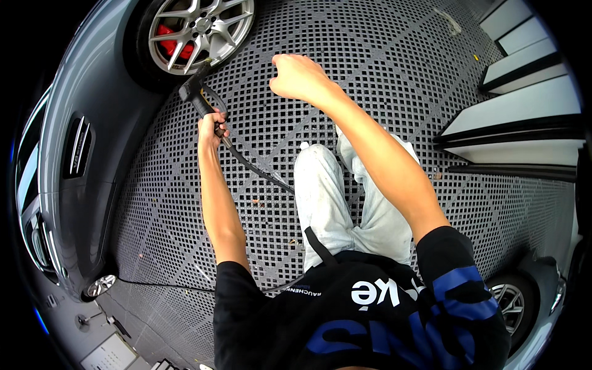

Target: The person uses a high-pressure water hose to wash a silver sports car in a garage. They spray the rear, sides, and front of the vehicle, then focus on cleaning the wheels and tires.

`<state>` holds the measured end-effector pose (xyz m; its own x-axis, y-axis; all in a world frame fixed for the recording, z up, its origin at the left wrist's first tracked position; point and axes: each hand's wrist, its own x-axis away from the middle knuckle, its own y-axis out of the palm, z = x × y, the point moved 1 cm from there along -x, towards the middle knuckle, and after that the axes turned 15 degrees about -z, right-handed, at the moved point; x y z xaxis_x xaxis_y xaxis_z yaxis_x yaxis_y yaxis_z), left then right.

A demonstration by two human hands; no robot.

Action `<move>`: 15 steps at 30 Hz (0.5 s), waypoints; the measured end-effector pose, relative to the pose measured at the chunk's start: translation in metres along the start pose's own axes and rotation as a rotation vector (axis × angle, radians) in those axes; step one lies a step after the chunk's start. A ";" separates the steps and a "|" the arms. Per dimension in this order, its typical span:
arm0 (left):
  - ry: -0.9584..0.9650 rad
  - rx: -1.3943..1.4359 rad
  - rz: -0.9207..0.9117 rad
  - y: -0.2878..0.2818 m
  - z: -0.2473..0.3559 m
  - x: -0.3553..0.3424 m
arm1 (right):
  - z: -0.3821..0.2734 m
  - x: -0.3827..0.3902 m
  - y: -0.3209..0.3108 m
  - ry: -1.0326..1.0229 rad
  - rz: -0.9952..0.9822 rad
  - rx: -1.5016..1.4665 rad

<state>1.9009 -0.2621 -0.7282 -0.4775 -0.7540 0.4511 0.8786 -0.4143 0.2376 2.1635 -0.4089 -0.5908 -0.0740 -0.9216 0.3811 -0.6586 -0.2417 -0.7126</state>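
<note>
Gripped in my left hand [211, 126] is a black spray gun [193, 92], angled up toward the lower edge of a silver five-double-spoke wheel [206, 24] with a red brake caliper [166, 38], on a dark grey car [86, 142] at the left. A black hose [259, 169] runs from the gun's handle down past my leg. My right hand [295, 77] is raised to the right of the gun and wheel, apart from both, its fingers curled closed with the palm hidden; I cannot make out whether it holds anything.
Grey perforated floor tiles [370, 55] lie under me. White panels with black edges [512, 123] stand at the right. Another grey car's wheel [509, 305] is at lower right. The hose also stretches along the floor by the rear wheel [100, 285] at lower left.
</note>
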 end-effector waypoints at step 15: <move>-0.027 -0.082 -0.014 0.015 0.002 -0.002 | -0.011 -0.011 0.012 -0.074 0.095 -0.075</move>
<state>1.9148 -0.2654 -0.7236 -0.4885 -0.7340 0.4718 0.8677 -0.4659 0.1734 2.1482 -0.3984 -0.5977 -0.0848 -0.9598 0.2675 -0.7058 -0.1317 -0.6961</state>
